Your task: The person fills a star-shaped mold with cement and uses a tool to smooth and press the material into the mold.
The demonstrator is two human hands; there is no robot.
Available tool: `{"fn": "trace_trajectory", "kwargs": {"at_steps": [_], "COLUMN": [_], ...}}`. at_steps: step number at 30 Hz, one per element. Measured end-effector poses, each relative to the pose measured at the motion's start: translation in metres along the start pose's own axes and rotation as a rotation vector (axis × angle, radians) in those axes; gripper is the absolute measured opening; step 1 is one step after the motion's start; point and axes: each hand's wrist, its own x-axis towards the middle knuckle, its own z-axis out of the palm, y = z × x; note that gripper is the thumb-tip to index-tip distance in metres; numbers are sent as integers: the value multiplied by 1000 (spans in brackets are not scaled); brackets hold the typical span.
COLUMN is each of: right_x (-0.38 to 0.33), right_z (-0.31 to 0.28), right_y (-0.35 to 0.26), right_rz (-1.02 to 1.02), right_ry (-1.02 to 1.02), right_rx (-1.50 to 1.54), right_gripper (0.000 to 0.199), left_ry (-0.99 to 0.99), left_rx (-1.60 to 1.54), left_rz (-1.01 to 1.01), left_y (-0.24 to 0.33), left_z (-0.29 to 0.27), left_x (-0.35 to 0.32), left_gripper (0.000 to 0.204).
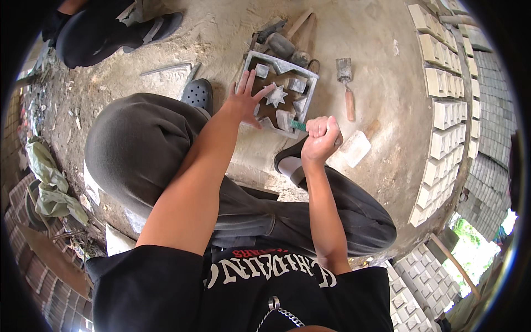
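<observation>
Two hands | left hand (243, 101) flat on mould (279, 93) | right hand (321, 138) grips tool (299, 126)

Matt grey metal mould (250, 57), wooden-handled trowel (347, 88).

Concrete floor (376, 66) bears square mould (279, 94), trowel (347, 86), cast blocks (442, 83)

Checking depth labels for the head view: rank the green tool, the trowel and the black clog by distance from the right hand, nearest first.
1. Green tool: gripped in the right hand, its tip poking out on the hand's left at the square mould.
2. Trowel: lying on the ground above the hand, slightly to its right.
3. Black clog: far to the hand's left, beyond the left hand.
</observation>
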Motion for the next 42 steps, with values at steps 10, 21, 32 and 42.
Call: {"fn": "trace_trajectory", "kwargs": {"at_steps": [10,21,32,42], "right_x": [5,-3,-6,-1], "right_z": [-9,21,21,-1], "right_y": [51,46,38,68], "right_rz": [10,-128,-143,-294], "right_ry": [-87,-21,21,23], "right_rx": [-411,-628,-559,-644], "right_gripper": [48,43,42,46], "left_ry": [-41,-71,-24,-53], "left_rx": [-23,-27,-35,-32], "left_rz": [3,-6,11,32], "left_y": [-1,-1,-3,0], "left_z": [-6,-10,-7,-13], "left_x": [1,-3,2,1], "left_gripper": [129,127,128,129]}}
